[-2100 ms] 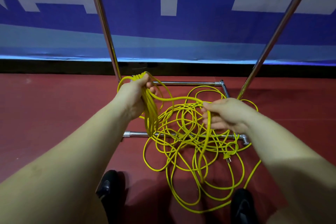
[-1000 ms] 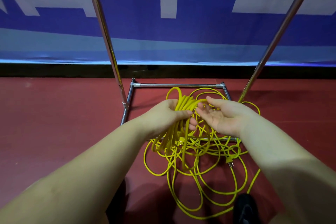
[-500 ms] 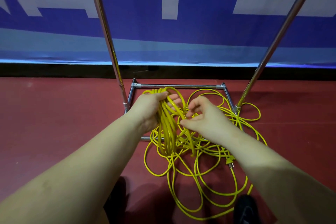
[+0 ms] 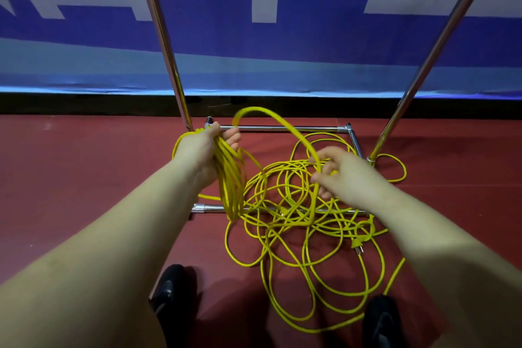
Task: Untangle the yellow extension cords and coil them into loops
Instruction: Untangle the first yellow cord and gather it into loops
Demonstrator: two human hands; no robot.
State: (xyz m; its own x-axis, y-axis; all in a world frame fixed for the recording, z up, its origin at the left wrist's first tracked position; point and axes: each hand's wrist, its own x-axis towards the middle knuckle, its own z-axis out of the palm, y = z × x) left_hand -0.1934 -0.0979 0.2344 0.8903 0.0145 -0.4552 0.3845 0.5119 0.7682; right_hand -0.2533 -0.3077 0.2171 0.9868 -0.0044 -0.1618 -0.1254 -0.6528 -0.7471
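Yellow cord (image 4: 285,200) lies in a tangled heap on the red floor (image 4: 70,178), across the near bar of a chrome rack base (image 4: 282,128). How many cords are in the heap I cannot tell, because the strands cross too much. One plug (image 4: 358,244) shows at the right side of the heap; any other end is hidden.

In the head view, the left hand (image 4: 204,150) has its grip closed around a bundle of loops (image 4: 230,178) that hangs down from the fist. One strand arches from this hand over to the right hand (image 4: 341,175). The right hand is blurred; its fingers curl around this strand, with thumb and fingers together on it.

Two chrome poles (image 4: 161,37) rise from the base and are cut off by the top edge. Two black shoes (image 4: 169,288) stand at the bottom, partly hidden by the arms. Behind the floor stands a blue banner (image 4: 310,37) with white shapes, cut off and not readable.
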